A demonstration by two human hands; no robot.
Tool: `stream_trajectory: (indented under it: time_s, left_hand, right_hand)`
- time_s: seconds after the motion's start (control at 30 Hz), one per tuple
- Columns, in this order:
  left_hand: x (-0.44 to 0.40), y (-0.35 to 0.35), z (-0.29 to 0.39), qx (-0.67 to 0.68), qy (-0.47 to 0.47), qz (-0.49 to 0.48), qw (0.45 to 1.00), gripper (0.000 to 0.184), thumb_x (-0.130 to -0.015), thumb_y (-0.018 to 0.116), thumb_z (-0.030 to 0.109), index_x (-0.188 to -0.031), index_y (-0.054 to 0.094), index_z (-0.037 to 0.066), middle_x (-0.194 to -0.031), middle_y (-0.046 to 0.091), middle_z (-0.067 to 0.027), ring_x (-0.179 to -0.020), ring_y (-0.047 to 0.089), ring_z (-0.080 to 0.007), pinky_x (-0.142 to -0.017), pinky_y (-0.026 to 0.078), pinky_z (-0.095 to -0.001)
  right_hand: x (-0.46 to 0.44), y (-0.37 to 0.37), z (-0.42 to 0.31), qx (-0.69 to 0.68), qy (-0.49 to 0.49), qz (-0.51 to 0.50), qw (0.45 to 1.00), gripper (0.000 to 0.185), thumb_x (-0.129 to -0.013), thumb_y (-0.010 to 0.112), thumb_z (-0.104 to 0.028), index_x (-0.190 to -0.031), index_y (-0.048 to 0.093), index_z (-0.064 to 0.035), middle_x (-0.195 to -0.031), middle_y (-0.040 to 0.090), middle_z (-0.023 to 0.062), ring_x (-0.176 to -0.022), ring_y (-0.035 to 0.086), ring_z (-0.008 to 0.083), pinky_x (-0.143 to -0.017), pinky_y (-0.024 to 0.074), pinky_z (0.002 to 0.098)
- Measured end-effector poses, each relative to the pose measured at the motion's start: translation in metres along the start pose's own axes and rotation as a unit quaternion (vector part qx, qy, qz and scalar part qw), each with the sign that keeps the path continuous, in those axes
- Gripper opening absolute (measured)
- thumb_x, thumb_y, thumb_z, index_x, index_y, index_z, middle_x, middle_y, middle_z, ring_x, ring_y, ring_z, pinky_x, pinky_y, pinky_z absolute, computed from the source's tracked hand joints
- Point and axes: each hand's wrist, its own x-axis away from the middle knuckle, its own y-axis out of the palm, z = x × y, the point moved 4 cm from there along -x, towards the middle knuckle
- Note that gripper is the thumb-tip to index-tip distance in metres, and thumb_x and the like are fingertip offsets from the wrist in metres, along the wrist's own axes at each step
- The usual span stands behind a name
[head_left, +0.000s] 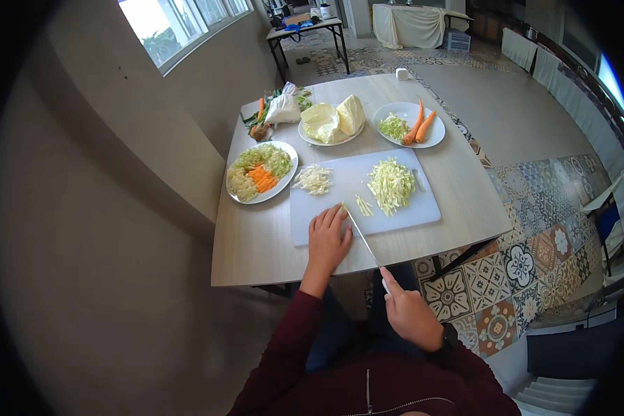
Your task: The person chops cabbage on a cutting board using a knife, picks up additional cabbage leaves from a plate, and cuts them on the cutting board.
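Observation:
My left hand (329,236) rests on the front of the white cutting board (312,232), fingers curled together over a pale green piece of cabbage (343,206), mostly hidden beneath them. In my right hand (410,312) is the handle of a knife (362,238); its blade slants across the board, the tip beside my left fingertips. A few cut strips (363,206) lie just right of the blade. Farther back on the board are a large heap of shredded cabbage (392,186) and a smaller whitish heap (313,179) at the left.
A plate (290,173) of shredded vegetables and carrot stands left of the board. Behind are a plate (327,143) with cabbage chunks and a plate (433,142) with whole carrots and shreds. A white bag (283,109) and vegetables sit at the far left corner.

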Motion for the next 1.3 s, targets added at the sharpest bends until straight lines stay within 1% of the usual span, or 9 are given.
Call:
stream_trajectory:
  time_s: [0.07, 0.2, 0.37, 0.47, 0.6, 0.77, 1.0, 1.07, 1.3]
  left_hand:
    - [0.001, 0.002, -0.001, -0.022, -0.001, -0.007, 1.000, 0.034, -0.086, 0.064, 0.019, -0.118, 0.061, 0.009, -0.135, 0.058, -0.0082, -0.127, 0.050, -0.0301, -0.108, 0.033, -0.0479]
    - [0.002, 0.001, -0.001, -0.011, -0.010, -0.014, 1.000, 0.035, -0.087, 0.063, 0.021, -0.120, 0.060, 0.010, -0.136, 0.057, -0.0073, -0.129, 0.049, -0.0298, -0.110, 0.032, -0.0495]
    - [0.000, -0.002, 0.001, 0.003, -0.009, -0.007, 1.000, 0.035, -0.087, 0.062, 0.023, -0.120, 0.060, 0.010, -0.132, 0.059, -0.0072, -0.126, 0.051, -0.0291, -0.109, 0.033, -0.0495]
    - [0.000, -0.002, 0.000, 0.020, -0.025, -0.010, 0.999, 0.035, -0.086, 0.062, 0.020, -0.120, 0.060, 0.011, -0.130, 0.061, -0.0075, -0.126, 0.051, -0.0296, -0.110, 0.032, -0.0481]
    - [0.000, -0.002, 0.000, 0.006, -0.018, -0.012, 1.000, 0.032, -0.086, 0.062, 0.020, -0.117, 0.062, 0.010, -0.130, 0.061, -0.0072, -0.126, 0.051, -0.0296, -0.109, 0.032, -0.0477]
    - [0.002, 0.002, -0.004, 0.004, -0.010, -0.011, 1.000, 0.031, -0.087, 0.062, 0.023, -0.114, 0.063, 0.008, -0.130, 0.061, -0.0073, -0.125, 0.052, -0.0295, -0.109, 0.032, -0.0495]
    - [0.002, 0.002, -0.004, 0.006, -0.011, -0.008, 1.000, 0.029, -0.086, 0.063, 0.021, -0.112, 0.064, 0.009, -0.131, 0.061, -0.0065, -0.126, 0.051, -0.0302, -0.109, 0.032, -0.0499]
    - [0.002, 0.001, -0.002, 0.011, -0.014, -0.005, 1.000, 0.027, -0.086, 0.063, 0.019, -0.111, 0.063, 0.009, -0.130, 0.062, -0.0069, -0.126, 0.051, -0.0307, -0.109, 0.032, -0.0495]
    - [0.002, 0.003, -0.005, 0.004, -0.017, -0.011, 1.000, 0.030, -0.086, 0.064, 0.021, -0.113, 0.064, 0.010, -0.131, 0.062, -0.0050, -0.126, 0.051, -0.0292, -0.109, 0.032, -0.0497]
  right_hand:
    - [-0.001, -0.008, 0.001, -0.012, -0.010, 0.016, 1.000, 0.054, -0.093, 0.051, -0.012, -0.145, 0.039, -0.0014, -0.070, 0.061, 0.0296, -0.067, 0.063, 0.0464, -0.066, 0.0496, 0.0543]
    - [-0.005, -0.016, 0.007, -0.039, -0.031, 0.052, 0.997, 0.049, -0.092, 0.054, -0.010, -0.140, 0.046, -0.0036, -0.071, 0.061, 0.0296, -0.069, 0.062, 0.0470, -0.065, 0.0482, 0.0542]
    - [-0.009, -0.018, 0.007, -0.044, -0.047, 0.072, 0.995, 0.049, -0.091, 0.054, -0.009, -0.139, 0.047, -0.0028, -0.073, 0.062, 0.0305, -0.070, 0.062, 0.0472, -0.065, 0.0484, 0.0537]
    - [-0.011, -0.020, 0.008, -0.053, -0.054, 0.078, 0.994, 0.048, -0.091, 0.054, -0.009, -0.139, 0.048, -0.0025, -0.076, 0.062, 0.0312, -0.072, 0.063, 0.0469, -0.067, 0.0486, 0.0532]
    - [-0.012, -0.023, 0.008, -0.062, -0.071, 0.087, 0.992, 0.049, -0.091, 0.055, -0.009, -0.139, 0.047, -0.0022, -0.079, 0.062, 0.0320, -0.075, 0.063, 0.0465, -0.068, 0.0488, 0.0527]
    - [-0.012, -0.025, 0.000, -0.070, -0.065, 0.068, 0.993, 0.049, -0.091, 0.055, -0.009, -0.139, 0.048, -0.0027, -0.079, 0.062, 0.0324, -0.075, 0.063, 0.0468, -0.068, 0.0490, 0.0521]
    - [-0.014, -0.023, 0.002, -0.047, -0.041, 0.045, 0.997, 0.049, -0.091, 0.056, -0.010, -0.139, 0.048, -0.0041, -0.078, 0.060, 0.0334, -0.074, 0.062, 0.0476, -0.067, 0.0494, 0.0518]
    - [-0.014, -0.022, 0.006, -0.061, -0.034, 0.039, 0.997, 0.049, -0.092, 0.056, -0.011, -0.139, 0.049, -0.0044, -0.078, 0.060, 0.0335, -0.074, 0.062, 0.0478, -0.067, 0.0495, 0.0518]
    - [-0.010, -0.027, 0.007, -0.069, -0.013, 0.019, 0.997, 0.049, -0.092, 0.055, -0.010, -0.140, 0.048, -0.0048, -0.080, 0.060, 0.0345, -0.078, 0.062, 0.0481, -0.069, 0.0499, 0.0513]
